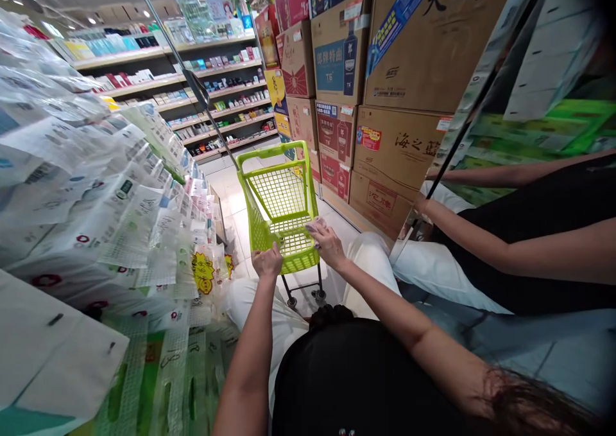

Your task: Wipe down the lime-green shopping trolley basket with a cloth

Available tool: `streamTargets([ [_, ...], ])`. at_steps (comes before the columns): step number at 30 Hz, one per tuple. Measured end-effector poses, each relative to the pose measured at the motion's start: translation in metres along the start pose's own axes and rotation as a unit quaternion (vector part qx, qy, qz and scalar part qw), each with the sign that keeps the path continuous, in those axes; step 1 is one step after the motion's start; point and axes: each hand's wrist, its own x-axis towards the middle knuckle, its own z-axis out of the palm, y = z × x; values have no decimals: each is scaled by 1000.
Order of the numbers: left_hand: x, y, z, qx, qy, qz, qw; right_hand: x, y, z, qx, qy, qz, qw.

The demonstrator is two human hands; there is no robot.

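Observation:
A lime-green shopping cart stands in the aisle right in front of me, its mesh basket empty. My left hand is closed round the near rim of the cart at its left corner. My right hand rests on the near rim at the right, fingers curled over the edge. My black top and white trousers fill the bottom of the view.
Packs in clear plastic crowd the left side, with a yellow price tag. Stacked cardboard boxes line the right. Another person's arms in a black top reach in from the right. Product shelves stand at the far end.

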Motion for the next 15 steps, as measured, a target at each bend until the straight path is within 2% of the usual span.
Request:
streamTargets([
  [3, 3, 0, -2, -4, -15, -3, 1000, -28, -7, 5, -6, 17, -43, 999],
  [5, 4, -1, -4, 4, -25, -5, 1000, -24, -7, 7, 0, 19, -54, 998],
  [10, 4, 5, -8, 27, -42, -13, 999, 4, 8, 20, 78, 56, 11, 995],
  [13, 5, 10, -6, 24, -45, -14, 999, -2, 13, 33, 138, 100, 55, 984],
  [15, 6, 11, -3, 20, -40, -18, 999, -9, 14, 39, 163, 114, 44, 979],
])
